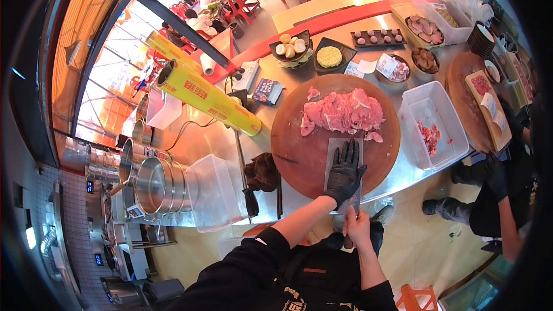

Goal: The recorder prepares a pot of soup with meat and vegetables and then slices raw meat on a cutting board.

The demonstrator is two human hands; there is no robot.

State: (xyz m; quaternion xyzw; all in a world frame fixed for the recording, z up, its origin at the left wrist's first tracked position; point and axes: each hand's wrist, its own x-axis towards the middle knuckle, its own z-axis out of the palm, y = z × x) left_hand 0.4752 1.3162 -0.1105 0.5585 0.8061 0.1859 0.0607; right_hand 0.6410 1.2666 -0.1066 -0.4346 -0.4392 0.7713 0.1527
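Note:
A large cleaver [332, 155] lies flat over the near part of a round wooden chopping board [298, 172], its handle towards me. My left hand [345, 172], in a black glove, rests palm down on the blade with its fingers somewhat spread. My right hand [357, 226], bare, is closed round the cleaver's handle below the board's near edge. Just beyond the blade, a heap of sliced raw meat [341, 112] sits on the board, with small loose pieces beside it. The hands hide part of the blade.
A plastic tub [445, 125] with meat scraps stands right, near a second round board [464, 90]. A co-worker's gloved hand [497, 177] is at far right. Left are a dark cloth [261, 172], an empty clear tub [216, 190] and a yellow film roll [216, 103]. Food dishes [341, 43] line the back.

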